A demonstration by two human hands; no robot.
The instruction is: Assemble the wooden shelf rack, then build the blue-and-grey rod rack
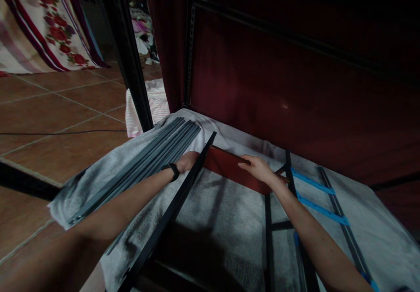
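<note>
My left hand (pixel 187 160), with a black band on its wrist, grips a long black metal rail (pixel 164 222) that runs diagonally from bottom left toward the middle. My right hand (pixel 257 168) rests on the top edge of a dark red panel (pixel 229 167) that stands between the black rail and a black upright bar (pixel 268 222). The fingers of the right hand curl over the panel's edge. A bundle of grey rods (pixel 154 156) lies just left of my left hand on a grey-white cloth (pixel 226 213).
A black ladder-like frame (pixel 328 195) with blue tape strips (pixel 315 184) lies on the cloth at right. A tall dark red shelving unit (pixel 295 77) with black posts stands behind. Terracotta floor tiles (pixel 59 121), a pink striped cloth (pixel 157 103) and floral fabric (pixel 46 25) are at left.
</note>
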